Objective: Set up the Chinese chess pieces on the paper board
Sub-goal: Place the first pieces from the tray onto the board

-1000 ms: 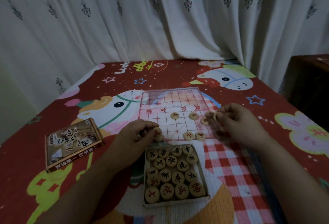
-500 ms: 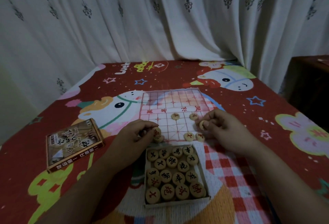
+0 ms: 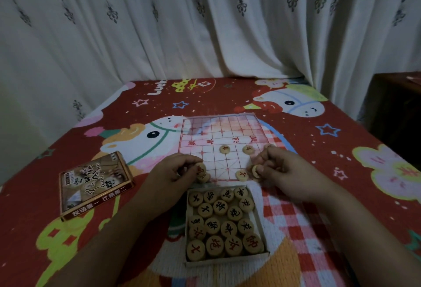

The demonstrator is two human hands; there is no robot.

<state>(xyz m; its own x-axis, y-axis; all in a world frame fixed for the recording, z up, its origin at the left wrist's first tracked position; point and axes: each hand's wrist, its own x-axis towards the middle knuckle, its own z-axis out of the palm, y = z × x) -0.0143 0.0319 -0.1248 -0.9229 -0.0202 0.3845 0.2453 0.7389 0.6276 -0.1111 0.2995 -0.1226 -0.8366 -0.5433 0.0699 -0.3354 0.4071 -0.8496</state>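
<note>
Far left: box lid (image 3: 94, 184), printed side up, lying flat on the red cloth (image 3: 136, 95), well apart from the play.

Next, left hand (image 3: 168, 172): fingers curled, pinching a disc (image 3: 201, 169) with red lettering, tilted on edge, at the near-left corner of the board (image 3: 218, 131). Second disc (image 3: 204, 177) just under it, touching or nearly so; whether held or resting cannot be told.

Centre: paper board lying flat, long axis running away from the body, far half bare. Two pieces (image 3: 224, 149) in a row just this side of the river line, one more (image 3: 241, 175) on the near edge. Directly below the board, nearly touching its near edge: tray (image 3: 259, 223) packed with pieces, red and black lettering mixed, faces up.

Right: right hand (image 3: 287, 172), fingers bunched, pinching a pale disc (image 3: 255, 171) on edge at the board's near-right side, just beside the near-edge piece. Another disc (image 3: 268, 146) peeking out past the knuckles.

Judgement: early in the setup, most pieces still in the tray. Both hands already loaded and over the near rank, so the placing turns on short sideways shifts along that rank. Left nearer the left-corner points, right nearer the right; tray equally close to both, straight back toward the body.
</note>
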